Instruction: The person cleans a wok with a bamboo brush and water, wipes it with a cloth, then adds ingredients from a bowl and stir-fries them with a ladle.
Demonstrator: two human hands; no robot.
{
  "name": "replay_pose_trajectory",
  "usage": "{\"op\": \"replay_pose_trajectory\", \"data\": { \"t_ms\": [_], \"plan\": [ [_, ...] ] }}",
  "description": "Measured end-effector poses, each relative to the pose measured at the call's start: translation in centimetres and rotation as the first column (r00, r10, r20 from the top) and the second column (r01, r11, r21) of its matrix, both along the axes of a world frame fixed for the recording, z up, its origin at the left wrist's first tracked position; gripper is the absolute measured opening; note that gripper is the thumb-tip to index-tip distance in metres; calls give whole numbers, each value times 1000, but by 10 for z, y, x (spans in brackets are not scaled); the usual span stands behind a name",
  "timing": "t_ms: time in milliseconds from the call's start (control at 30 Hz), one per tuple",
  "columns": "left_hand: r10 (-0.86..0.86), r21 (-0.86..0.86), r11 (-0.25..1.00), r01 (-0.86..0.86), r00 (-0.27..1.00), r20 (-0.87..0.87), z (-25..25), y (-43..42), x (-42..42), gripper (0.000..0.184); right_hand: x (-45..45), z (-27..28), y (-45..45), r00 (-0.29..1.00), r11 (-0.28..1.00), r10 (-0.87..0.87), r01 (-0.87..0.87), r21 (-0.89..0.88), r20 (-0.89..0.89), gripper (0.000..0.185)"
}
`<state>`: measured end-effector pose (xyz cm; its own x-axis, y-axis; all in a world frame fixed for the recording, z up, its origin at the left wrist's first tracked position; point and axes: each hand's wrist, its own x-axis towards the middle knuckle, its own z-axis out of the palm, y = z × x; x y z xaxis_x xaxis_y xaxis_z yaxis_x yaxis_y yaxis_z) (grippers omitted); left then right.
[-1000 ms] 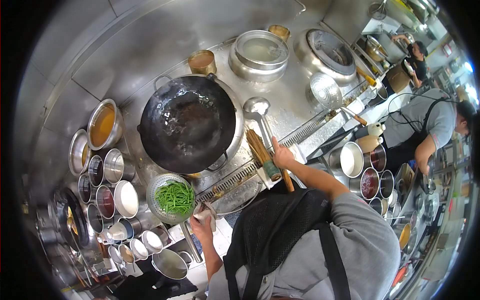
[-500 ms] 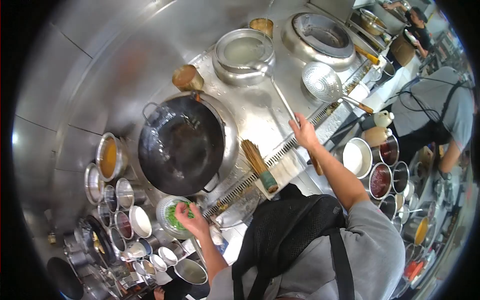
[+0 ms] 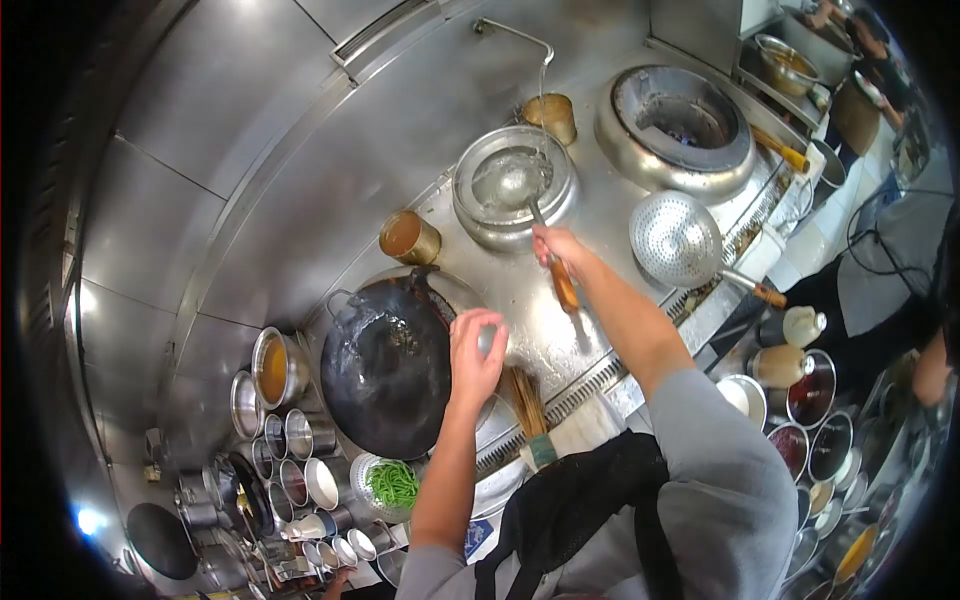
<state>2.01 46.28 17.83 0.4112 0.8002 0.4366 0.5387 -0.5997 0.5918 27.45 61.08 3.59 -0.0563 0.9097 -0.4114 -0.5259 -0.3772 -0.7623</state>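
My right hand is closed around the shaft of a ladle, above its wooden handle grip. The ladle's bowl is down in the round metal water pot set into the counter. Over the right edge of the black wok is my left hand, raised, its fingers curved and the thumb apart; I see nothing held in it. Cut green vegetables sit in a perforated bowl below the wok, beside my left forearm. A bamboo brush lies near my left wrist.
A thin tap hangs over the water pot. A large perforated skimmer rests to the right, near an open burner. Metal cans stand behind the wok. Sauce containers line both sides. Another person stands at right.
My left hand has left the green vegetables and come up beside the wok. My right hand has moved forward with the ladle, whose bowl now sits in the water pot. The view has shifted.
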Motion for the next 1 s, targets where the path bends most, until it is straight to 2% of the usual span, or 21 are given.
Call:
{"op": "replay_pose_trajectory", "data": {
  "t_ms": [33, 67, 100, 133, 200, 233, 300, 333, 367, 400, 467, 500, 567, 633, 700, 733, 767, 833, 867, 933, 1000],
  "plan": [
    [10, 10, 1000, -10, 1000, 3, -10, 20, 10, 16, 0, -2, -16, 986, 998, 35, -28, 47, -161, 31],
    [52, -262, 965, -1, 980, 189, -24, 43, 22, 20, -1, 5, -31, 981, 998, 43, -36, 41, -190, 36],
    [136, -502, 863, 66, 925, 356, -35, 66, 35, 24, -1, 12, -46, 975, 998, 51, -43, 39, -216, 42],
    [135, -487, 871, 65, 922, 364, -46, 88, 49, 24, -2, 11, -59, 977, 996, 67, -53, 73, -201, 36],
    [317, -603, 797, 37, 824, 470, -64, 128, 82, 33, -5, 11, -77, 978, 994, 67, -48, 98, -200, 22],
    [321, -597, 801, 35, 818, 478, -70, 141, 99, 33, -6, 15, -84, 975, 996, 54, -36, 84, -216, 16],
    [524, -595, 750, -287, 807, 272, -82, 164, 127, 39, -1, 30, -97, 972, 987, 123, -98, 129, -202, 14],
    [543, -598, 743, -300, 793, 277, -93, 179, 136, 39, 2, 34, -98, 964, 974, 182, -150, 169, -193, 16],
    [485, -665, 716, -210, 836, 258, -103, 197, 142, 41, 1, 33, -93, 961, 970, 207, -176, 166, -186, 16],
    [423, -727, 676, -121, 871, 248, -107, 211, 148, 43, -2, 32, -88, 983, 963, 172, -153, 222, -65, 17],
    [473, -792, 606, -74, 834, 283, -73, 211, 167, 47, -7, 21, -70, 974, 944, 83, -145, 297, 210, 18],
    [497, -843, 537, -5, 810, 312, -62, 211, 173, 53, -11, 7, -57, 968, 939, 124, -185, 290, 217, 18],
    [552, -815, 566, -124, 791, 263, -78, 231, 175, 53, -20, -19, -36, 905, 965, -40, -75, 251, 423, 17],
    [597, -775, 587, -232, 771, 221, -87, 238, 176, 55, -25, -25, -35, 873, 945, -44, -121, 304, 485, 21],
    [572, -678, 650, -343, 808, 139, -82, 229, 178, 60, -31, -3, -43, 766, 995, 21, -79, 61, 643, 26],
    [546, -581, 739, -341, 808, 220, -106, 232, 177, 41, -34, -29, -40, 764, 981, -106, -23, 192, 636, 30],
    [575, -592, 721, -361, 788, 220, -98, 219, 170, 41, -32, -27, -43, 762, 982, -73, -58, 180, 643, 30],
    [285, -573, 813, -101, 928, 241, -82, 191, 158, 43, -23, -22, -47, 698, 902, -347, 66, 426, 626, 32],
    [314, -576, 808, -122, 917, 246, -84, 179, 145, 43, -14, -29, -41, 706, 897, -350, 63, 437, 616, 32],
    [116, -382, 922, -59, 985, 127, -87, 145, 109, 47, 7, -31, -31, 720, 893, -338, 44, 447, 605, 32],
    [69, -406, 914, -16, 991, 116, -102, 112, 66, 47, 25, -14, -24, 450, 962, -228, -35, 272, 863, 32]
  ]
}}
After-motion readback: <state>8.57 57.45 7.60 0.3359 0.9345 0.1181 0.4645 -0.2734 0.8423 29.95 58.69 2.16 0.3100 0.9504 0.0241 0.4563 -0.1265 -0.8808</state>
